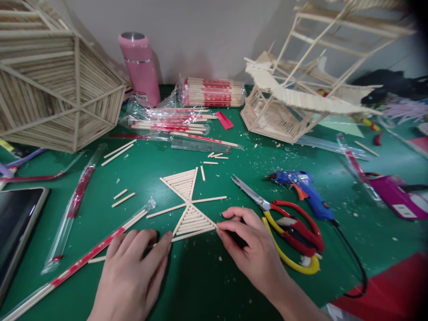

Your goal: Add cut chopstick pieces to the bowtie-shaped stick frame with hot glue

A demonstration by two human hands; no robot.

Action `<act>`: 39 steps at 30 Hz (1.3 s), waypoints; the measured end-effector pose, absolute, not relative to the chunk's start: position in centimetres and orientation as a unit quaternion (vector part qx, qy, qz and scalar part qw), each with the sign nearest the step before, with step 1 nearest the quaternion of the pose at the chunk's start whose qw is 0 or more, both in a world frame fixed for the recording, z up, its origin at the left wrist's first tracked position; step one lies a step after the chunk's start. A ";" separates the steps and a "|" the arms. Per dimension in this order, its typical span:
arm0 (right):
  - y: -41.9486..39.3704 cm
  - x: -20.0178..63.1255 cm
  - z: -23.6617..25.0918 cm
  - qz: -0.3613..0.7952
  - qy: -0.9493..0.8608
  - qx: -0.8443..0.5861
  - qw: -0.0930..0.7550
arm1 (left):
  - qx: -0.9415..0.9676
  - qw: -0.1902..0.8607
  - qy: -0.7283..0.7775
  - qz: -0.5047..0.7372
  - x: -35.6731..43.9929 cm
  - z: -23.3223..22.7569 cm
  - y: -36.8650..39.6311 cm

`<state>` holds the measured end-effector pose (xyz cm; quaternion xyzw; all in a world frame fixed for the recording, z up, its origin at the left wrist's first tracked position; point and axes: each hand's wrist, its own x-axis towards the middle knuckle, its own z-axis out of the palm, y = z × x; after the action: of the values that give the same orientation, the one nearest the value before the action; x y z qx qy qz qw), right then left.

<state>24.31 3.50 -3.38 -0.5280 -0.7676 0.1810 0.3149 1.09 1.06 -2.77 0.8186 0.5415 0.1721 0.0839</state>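
Lay flat on the green cutting mat [140, 178]: a pale, hourglass-shaped panel of glued bamboo sticks [187, 206], just left of the red-and-yellow scissors [290, 232]. Steadied at its lower left by the left hand [132, 272], palm down, fingers loosely spread, gripping nothing. Pinched at its lower right corner by the right hand [249, 243], fingertips closed on the bottom stick's end. Seemingly mid-alignment of that bottom stick; next called for: level seating, then glue from the blue glue gun [306, 189] beyond the scissors.
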 end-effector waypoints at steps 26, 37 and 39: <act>3.5 24.4 -3.3 0.189 -0.767 -0.533 0.302 | 0.797 0.117 0.560 0.190 1.4 -2.8 0.9; 3.6 24.2 -3.2 0.171 -0.769 -0.533 0.310 | 0.792 0.102 0.567 0.204 1.8 -2.9 0.8; 3.6 24.2 -3.2 0.169 -0.768 -0.534 0.311 | 0.791 0.103 0.567 0.204 1.8 -2.9 0.8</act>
<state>24.23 3.61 -3.20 -0.5336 -0.7679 0.1693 0.3111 1.82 0.77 -2.86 0.7914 0.5671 0.2039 0.1026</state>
